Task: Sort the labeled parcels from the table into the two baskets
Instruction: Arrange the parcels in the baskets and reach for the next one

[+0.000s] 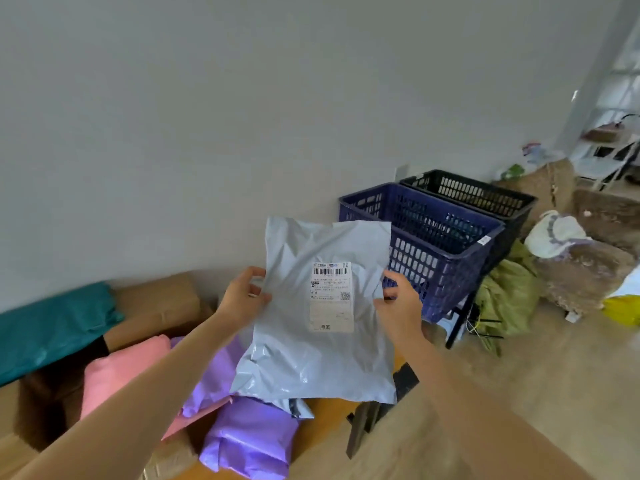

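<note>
One wide-angle camera sits on the person's head and looks forward and down. Both forearms run in from the bottom edge to the left hand (pixel 242 296) and right hand (pixel 398 301), close under the lens at mid-frame. The grey plastic mailer bag with a white label (pixel 311 362) held between them fills the centre, near enough to show its barcode. The frame is tilted: the pale grey wall (pixel 207 116) takes the upper half, the blue plastic lattice basket (pixel 450 271) lies farther off at right, and the orange-brown wooden surface (pixel 329 431) lies low, near the bottom edge.

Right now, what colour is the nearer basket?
Dark blue basket, seen in the head view.
</note>
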`<action>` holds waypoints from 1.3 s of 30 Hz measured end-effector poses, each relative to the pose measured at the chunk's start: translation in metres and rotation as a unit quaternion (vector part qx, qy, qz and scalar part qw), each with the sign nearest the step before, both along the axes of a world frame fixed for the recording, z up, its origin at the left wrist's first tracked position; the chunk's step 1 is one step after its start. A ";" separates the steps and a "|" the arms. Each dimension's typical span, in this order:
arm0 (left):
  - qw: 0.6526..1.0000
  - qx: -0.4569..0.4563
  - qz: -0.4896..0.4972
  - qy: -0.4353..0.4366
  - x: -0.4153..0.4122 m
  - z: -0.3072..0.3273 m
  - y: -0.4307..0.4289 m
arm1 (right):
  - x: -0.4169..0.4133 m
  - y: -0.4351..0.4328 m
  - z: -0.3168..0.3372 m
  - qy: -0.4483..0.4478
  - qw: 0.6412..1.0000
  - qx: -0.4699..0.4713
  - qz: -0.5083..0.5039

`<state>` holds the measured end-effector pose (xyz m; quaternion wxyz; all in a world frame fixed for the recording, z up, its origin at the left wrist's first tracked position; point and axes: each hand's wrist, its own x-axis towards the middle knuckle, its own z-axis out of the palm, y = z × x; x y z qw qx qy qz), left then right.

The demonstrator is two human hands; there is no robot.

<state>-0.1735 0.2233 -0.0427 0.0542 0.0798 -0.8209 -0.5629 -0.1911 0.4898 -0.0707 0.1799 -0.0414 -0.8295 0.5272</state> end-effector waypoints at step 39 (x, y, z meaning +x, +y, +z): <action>0.999 0.033 -0.007 0.022 -0.242 0.023 0.358 | -0.257 0.368 0.058 0.032 0.998 0.040 0.032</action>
